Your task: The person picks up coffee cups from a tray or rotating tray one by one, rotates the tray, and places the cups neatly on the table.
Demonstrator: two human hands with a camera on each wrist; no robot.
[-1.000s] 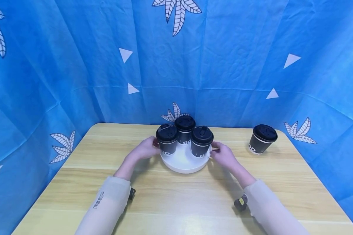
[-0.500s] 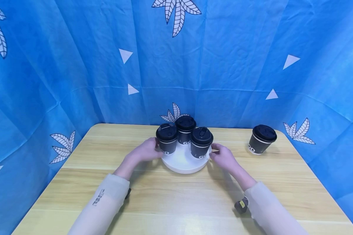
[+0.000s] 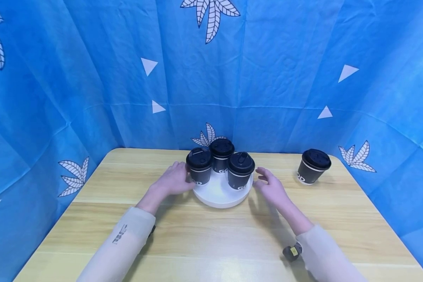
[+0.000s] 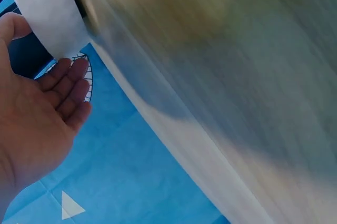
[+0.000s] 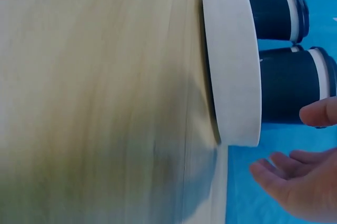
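A round white stand [image 3: 218,196] sits on the table, bearing three black lidded paper coffee cups: left cup [image 3: 200,166], rear cup [image 3: 221,154] and right cup [image 3: 240,170]. My left hand [image 3: 172,179] is at the stand's left rim, close beside the left cup. In the left wrist view, the fingers of that left hand [image 4: 39,103] are loosely bent at the rim, its thumb over the stand's top side. My right hand [image 3: 270,188] is just off the right rim. The right wrist view has this right hand [image 5: 310,182] with thumb and fingers spread apart.
Another black lidded coffee cup [image 3: 313,166] stands alone at the table's back right. The light wooden table [image 3: 211,243] ends at a blue cloth [image 3: 275,86] behind it, printed with leaves and triangles. Wrist cameras sit at both sleeves.
My right hand has come away from the stand's right rim and its fingers have spread. My left hand has shifted slightly at the left rim. The cups and stand look almost unmoved.
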